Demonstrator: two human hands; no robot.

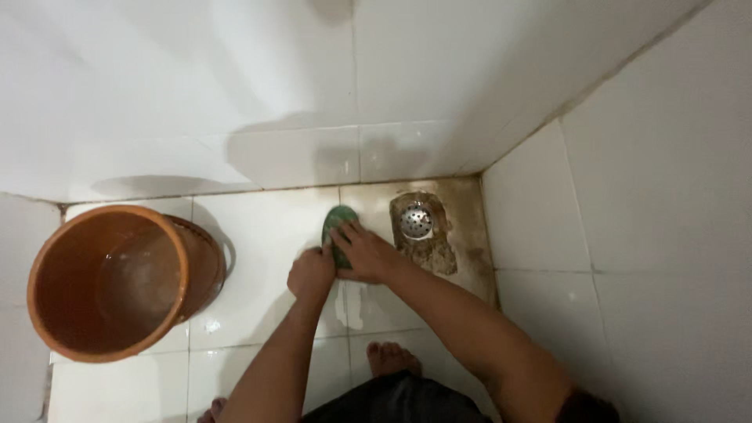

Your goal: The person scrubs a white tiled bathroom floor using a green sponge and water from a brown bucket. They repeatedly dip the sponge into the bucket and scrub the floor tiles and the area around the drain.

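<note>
Both hands clamp one green scrub brush (pixel 339 224) against the floor: right hand (pixel 366 252) flat over its back, fingers spread and pressing down; left hand (pixel 311 272) curled into a fist at the brush's near end, seemingly closed round that end, though the exact hold is hidden. Brush is oval, dark green, only its far rounded tip showing past the fingers. It sits on a glossy white floor tile (pixel 266 227), just left of a round perforated metal drain cover (pixel 416 220). Tile around the drain is stained brown and rough-looking, patchy toward the corner where the two white tiled walls (pixel 439 70) meet. Wet sheen and a pale smear on the tile below the hands. Well to the left, apart from the hands, stands an orange-brown plastic bucket (pixel 55 313), round, smooth-walled, with some water in the bottom. Bare toes (pixel 392 356) on the tile near the lower edge.
</note>
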